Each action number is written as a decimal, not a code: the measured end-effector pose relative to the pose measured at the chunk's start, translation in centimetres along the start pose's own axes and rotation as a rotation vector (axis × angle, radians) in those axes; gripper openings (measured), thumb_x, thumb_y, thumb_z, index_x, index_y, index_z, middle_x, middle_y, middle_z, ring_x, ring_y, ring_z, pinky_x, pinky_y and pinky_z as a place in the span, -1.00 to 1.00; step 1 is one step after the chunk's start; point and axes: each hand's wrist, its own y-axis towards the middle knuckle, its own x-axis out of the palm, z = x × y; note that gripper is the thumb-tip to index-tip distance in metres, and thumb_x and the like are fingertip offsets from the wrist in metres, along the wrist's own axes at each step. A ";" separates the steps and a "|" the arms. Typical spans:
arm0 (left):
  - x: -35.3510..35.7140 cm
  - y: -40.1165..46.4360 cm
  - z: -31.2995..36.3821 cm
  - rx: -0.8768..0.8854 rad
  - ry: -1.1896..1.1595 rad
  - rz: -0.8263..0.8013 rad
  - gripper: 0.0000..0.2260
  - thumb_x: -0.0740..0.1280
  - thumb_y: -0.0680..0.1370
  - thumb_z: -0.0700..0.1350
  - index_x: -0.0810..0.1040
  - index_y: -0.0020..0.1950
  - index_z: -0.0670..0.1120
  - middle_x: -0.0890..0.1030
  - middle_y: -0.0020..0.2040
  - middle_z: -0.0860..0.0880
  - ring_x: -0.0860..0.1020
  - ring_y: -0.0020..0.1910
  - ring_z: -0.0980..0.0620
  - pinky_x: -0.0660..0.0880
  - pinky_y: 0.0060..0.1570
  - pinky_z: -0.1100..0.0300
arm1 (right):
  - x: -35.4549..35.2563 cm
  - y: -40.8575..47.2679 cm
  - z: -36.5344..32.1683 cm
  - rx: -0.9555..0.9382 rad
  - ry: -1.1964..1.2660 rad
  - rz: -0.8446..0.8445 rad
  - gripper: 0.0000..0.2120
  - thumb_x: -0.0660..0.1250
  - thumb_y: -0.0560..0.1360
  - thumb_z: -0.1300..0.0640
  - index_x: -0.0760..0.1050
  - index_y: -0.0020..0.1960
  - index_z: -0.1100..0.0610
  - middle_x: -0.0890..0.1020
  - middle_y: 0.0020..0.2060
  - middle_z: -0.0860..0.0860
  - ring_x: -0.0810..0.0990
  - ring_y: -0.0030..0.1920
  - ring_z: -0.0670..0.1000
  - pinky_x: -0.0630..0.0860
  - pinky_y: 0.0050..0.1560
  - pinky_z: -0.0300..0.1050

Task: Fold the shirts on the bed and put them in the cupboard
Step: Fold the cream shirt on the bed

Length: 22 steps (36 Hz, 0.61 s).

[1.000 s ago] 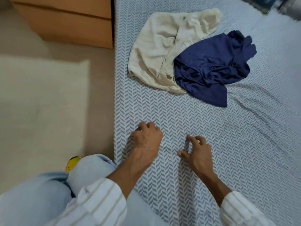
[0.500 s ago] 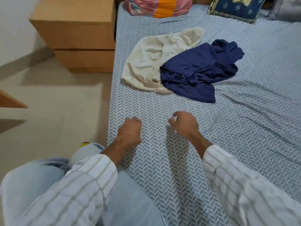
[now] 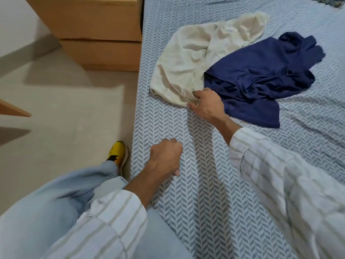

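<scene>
Right hand grips the cream shirt hem beside the navy shirt; left hand clenched, knuckles on the bed.

Beige floor, pale wall upper left. Wooden drawer unit stands against the bed.

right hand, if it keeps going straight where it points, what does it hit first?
The right hand already touches the cream shirt at its near edge, so it likely pushes further into that shirt; the navy shirt lies just beside it.
</scene>
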 end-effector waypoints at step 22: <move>-19.6 -5.7 5.1 0.350 -0.980 0.669 -0.42 0.57 0.45 0.00 0.42 0.40 0.05 0.59 0.11 0.08 0.59 0.08 -0.03 0.61 -0.02 -0.04 | -28.4 -8.4 -9.0 -0.228 0.889 0.626 -0.79 0.23 0.63 0.15 0.29 -0.16 0.04 0.37 -0.25 -0.10 0.35 -0.29 -0.16 0.34 -0.18 -0.19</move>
